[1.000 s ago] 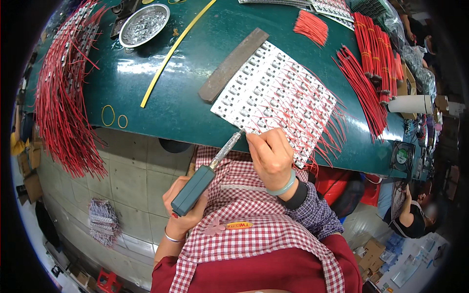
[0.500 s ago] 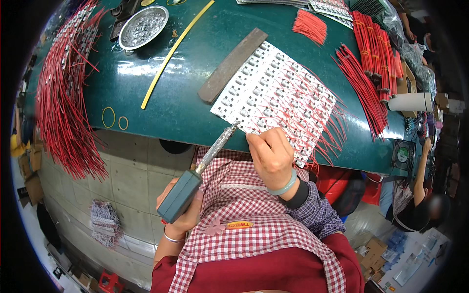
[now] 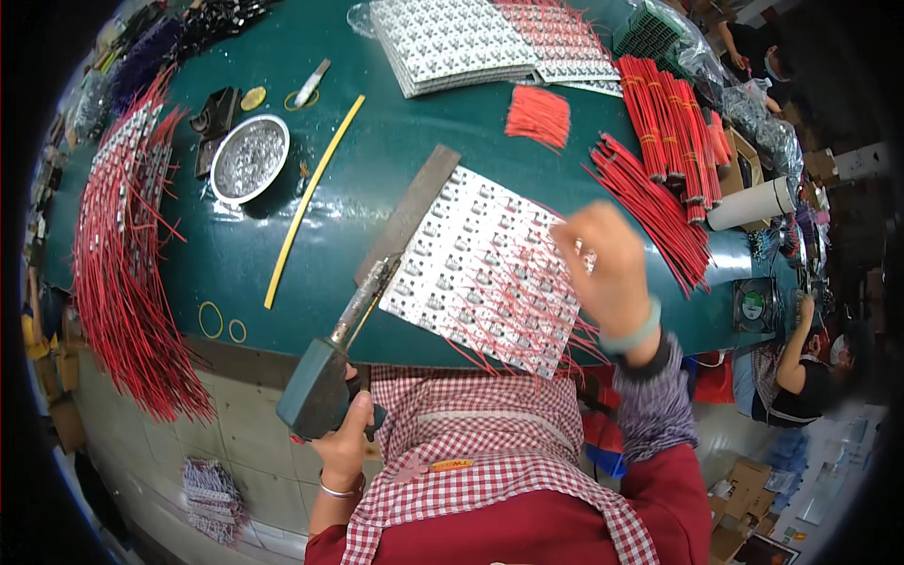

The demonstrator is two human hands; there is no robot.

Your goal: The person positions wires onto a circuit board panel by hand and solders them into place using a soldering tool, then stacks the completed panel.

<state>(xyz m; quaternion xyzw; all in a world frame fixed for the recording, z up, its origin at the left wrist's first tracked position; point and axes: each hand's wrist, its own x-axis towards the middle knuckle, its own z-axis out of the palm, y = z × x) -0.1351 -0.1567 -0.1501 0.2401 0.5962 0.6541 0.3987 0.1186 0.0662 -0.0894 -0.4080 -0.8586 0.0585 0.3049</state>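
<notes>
My left hand (image 3: pixel 345 443) is closed around the handle of a dark green soldering gun (image 3: pixel 315 388). The gun's long metal barrel slants up and away, with its tip at the near end of a dark flat bar (image 3: pixel 414 207). Along the bar's right side lies a white circuit board panel (image 3: pixel 443 231) with rows of small metal parts. Thin red wires (image 3: pixel 508 292) fan out over the panel's right half and past its near edge. Over the panel's right edge hovers my right hand (image 3: pixel 607 273), blurred by motion; its fingers look curled, but what they hold cannot be made out.
Far back stand stacked white panels (image 3: pixel 452 42). Red wire bundles (image 3: pixel 664 122) and loose red wires (image 3: pixel 650 212) lie right. To the left are a metal bowl (image 3: pixel 215 179) of silvery scraps, a yellow strip (image 3: pixel 315 198) and wired boards (image 3: pixel 132 273). Another person (image 3: pixel 800 377) sits far right.
My right hand has lifted from the panel's near edge toward its right side. The soldering gun's tip has shifted left to the bar. The whole view has tilted, showing more of the table's far side.
</notes>
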